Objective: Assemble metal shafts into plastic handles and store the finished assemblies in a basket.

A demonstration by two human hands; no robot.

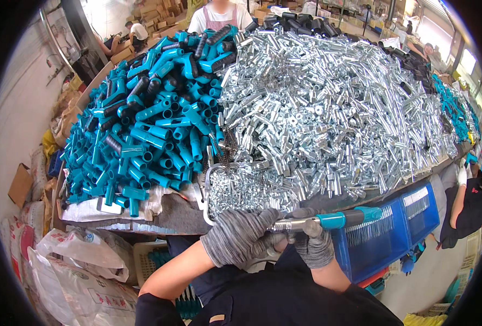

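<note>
Both my hands wear grey knit gloves and meet just in front of the table edge. A long tool point(336, 219) with a metal front end and a teal-and-black handle lies level between them. My left hand point(234, 236) is closed around its metal end. Near where the metal joins the teal part, my right hand point(312, 244) grips it, with the handle sticking out to the right. Just beyond my hands, small metal parts point(241, 190) fill a white-rimmed tray point(207, 198). The fingertips of my left hand are partly hidden.
Teal handles point(159, 136), some with black grips, are heaped at left. A large pile of shiny metal fittings point(317, 108) covers the middle and right. Blue bins point(368, 244) with metal rods hang at right. White sacks point(83, 271) stand at lower left. Co-workers sit across and at right.
</note>
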